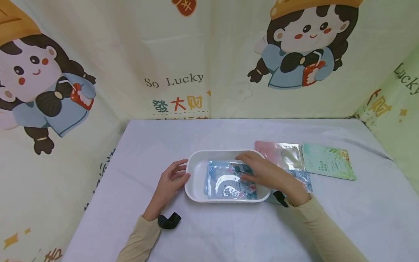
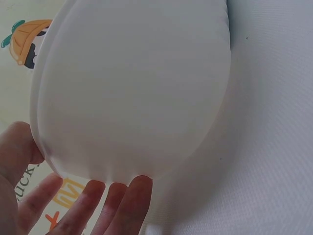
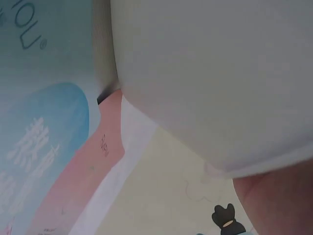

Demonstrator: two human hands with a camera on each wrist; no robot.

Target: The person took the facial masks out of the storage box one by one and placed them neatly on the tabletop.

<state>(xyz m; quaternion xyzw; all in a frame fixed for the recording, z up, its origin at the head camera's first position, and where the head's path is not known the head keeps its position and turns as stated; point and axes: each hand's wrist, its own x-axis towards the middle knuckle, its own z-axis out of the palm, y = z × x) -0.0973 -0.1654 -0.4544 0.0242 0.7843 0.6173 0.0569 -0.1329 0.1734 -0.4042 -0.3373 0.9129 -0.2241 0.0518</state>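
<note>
A white plastic tray [image 1: 196, 171] stands on the table with glossy light-blue flat packets [image 1: 226, 182] stacked in it. At the tray's left end, the fingers of my left hand [image 1: 171, 185] touch the outside. The left wrist view shows these fingertips against the tray's end wall [image 2: 132, 93], with the thumb at the rim. My right hand [image 1: 268, 174] reaches over the tray's right end, its fingers and thumb spread apart above the top blue packet. In the right wrist view the tray's outer wall [image 3: 215, 78] covers most of that hand.
Right of the tray lie a pink packet with a silver part [image 1: 276, 153], a green floral packet [image 1: 327, 162] and another blue packet [image 1: 302, 178], partly under my right forearm. A white cloth covers the table [image 1: 229, 233]. Printed curtains [image 1: 229, 54] hang behind and at the sides.
</note>
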